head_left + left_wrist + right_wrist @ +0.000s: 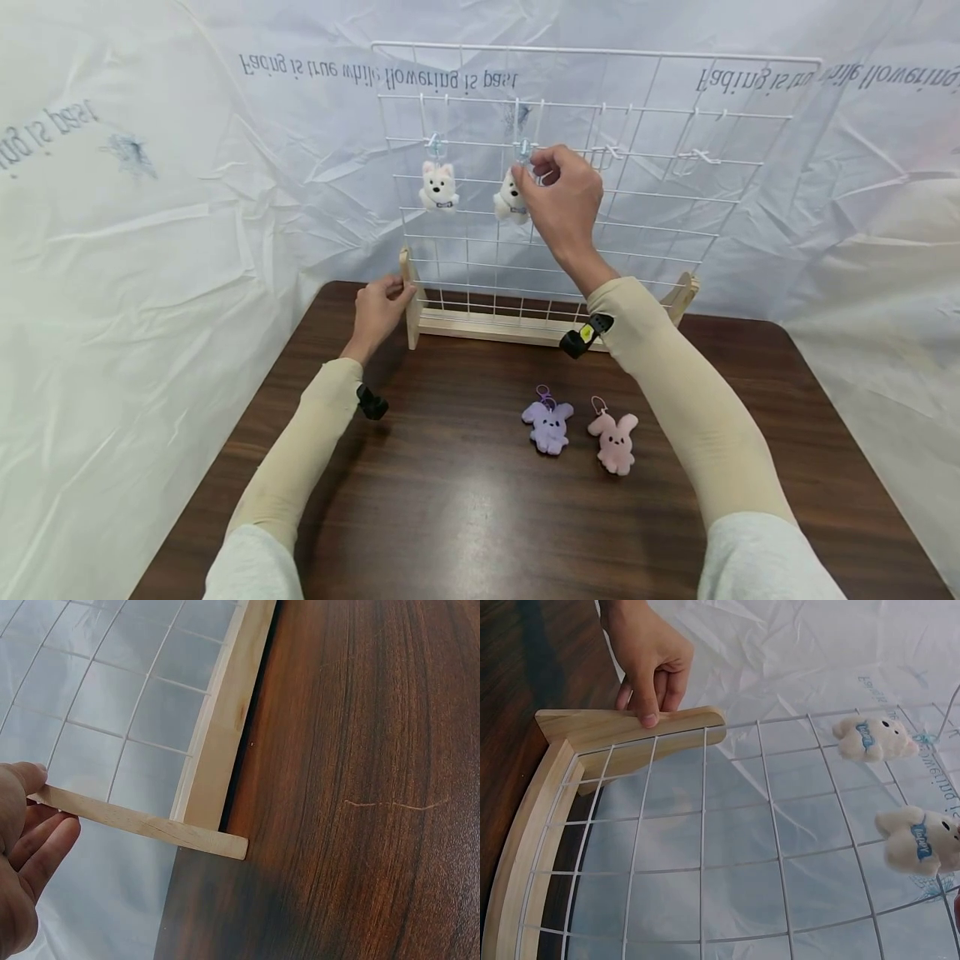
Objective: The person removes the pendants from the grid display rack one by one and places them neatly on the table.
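Note:
A white wire grid [600, 204] stands upright in a wooden stand [495, 323]. My left hand [381, 312] grips the stand's left upright [139, 821], thumb on one side and fingers on the other. Two white plush dog keychains hang from hooks on the grid. At the left plush dog [438, 187] no hand is touching. My right hand [564, 198] pinches the other plush dog [508, 202] near its head and clasp; the fingers partly cover it. In the right wrist view only a fingertip [957, 911] of that hand shows, beside this plush dog [911, 841].
A purple plush bunny keychain [550, 429] and a pink plush bunny keychain [617, 444] lie on the dark wooden table [420, 500]. Two more white hooks [697, 158] hang on the grid's right half. White printed sheeting [150, 225] surrounds the table.

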{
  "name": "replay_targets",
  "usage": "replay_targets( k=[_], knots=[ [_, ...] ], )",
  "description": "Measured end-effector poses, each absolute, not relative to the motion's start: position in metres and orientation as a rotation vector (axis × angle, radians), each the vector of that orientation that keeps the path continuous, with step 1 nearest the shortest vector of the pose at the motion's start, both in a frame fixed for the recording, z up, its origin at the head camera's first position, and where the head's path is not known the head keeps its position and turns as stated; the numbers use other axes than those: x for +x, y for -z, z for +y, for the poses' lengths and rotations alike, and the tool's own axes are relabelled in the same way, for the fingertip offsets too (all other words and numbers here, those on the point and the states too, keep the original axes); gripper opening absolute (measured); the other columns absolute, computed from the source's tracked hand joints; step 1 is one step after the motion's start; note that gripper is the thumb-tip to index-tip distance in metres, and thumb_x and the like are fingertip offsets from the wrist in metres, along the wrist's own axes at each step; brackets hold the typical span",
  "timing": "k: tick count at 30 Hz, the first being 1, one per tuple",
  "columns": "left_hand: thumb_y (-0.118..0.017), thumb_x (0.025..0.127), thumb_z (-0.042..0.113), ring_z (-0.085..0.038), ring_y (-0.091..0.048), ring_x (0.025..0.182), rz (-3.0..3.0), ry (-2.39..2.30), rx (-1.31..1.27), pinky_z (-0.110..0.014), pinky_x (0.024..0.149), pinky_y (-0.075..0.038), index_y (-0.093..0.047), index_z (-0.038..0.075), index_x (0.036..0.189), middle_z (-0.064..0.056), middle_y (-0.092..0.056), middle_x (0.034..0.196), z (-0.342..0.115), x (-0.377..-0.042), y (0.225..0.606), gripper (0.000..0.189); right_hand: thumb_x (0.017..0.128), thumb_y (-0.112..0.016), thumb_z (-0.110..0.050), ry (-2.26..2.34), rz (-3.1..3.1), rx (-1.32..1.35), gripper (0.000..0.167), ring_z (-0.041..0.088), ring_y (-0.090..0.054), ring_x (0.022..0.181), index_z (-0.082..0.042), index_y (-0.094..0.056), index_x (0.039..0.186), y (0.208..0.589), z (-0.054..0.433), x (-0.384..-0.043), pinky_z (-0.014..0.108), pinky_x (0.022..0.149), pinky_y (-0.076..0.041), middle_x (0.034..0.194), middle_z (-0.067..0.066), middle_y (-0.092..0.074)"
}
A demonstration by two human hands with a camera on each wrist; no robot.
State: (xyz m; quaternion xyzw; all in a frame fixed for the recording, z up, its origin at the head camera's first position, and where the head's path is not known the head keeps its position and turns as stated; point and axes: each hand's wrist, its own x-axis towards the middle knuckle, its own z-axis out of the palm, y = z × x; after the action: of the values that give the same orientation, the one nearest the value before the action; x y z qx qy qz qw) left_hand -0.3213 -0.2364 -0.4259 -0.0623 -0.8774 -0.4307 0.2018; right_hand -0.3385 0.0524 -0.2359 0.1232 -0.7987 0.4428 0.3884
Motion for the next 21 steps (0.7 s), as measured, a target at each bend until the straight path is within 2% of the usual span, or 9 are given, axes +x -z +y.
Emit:
replay_targets(
  k=[13,21],
  knots=[
    [-0.07,0.099,0.028,-0.032,-0.074,0.102,-2.448,1.205,-0.173,-0.048,0.084,-0.061,-0.072,-0.001,0.121,-0.021,-0.074,0.115,-0.2357,-0.3183,0.428,0.036,0.091,-0.076,-0.027,-1.094,-2.039,0.32,0.02,0.016,-0.067,0.077,-0.008,-0.078,0.096,0.2381,0.0523,-0.3361,0.023,0.072,-0.048,0.09,0.005,-0.076],
    [-0.07,0.099,0.027,-0.031,-0.074,0.102,-2.441,1.197,-0.164,-0.048,0.083,-0.061,-0.071,-0.002,0.122,-0.02,-0.074,0.115,-0.2355,-0.3138,0.429,0.037,0.088,-0.08,-0.037,-1.128,-2.047,0.292,0.032,0.014,-0.064,0.081,-0.007,-0.075,0.098,0.2393,0.0519,-0.3326,0.022,0.075,-0.048,0.091,0.006,-0.073]
  ],
)
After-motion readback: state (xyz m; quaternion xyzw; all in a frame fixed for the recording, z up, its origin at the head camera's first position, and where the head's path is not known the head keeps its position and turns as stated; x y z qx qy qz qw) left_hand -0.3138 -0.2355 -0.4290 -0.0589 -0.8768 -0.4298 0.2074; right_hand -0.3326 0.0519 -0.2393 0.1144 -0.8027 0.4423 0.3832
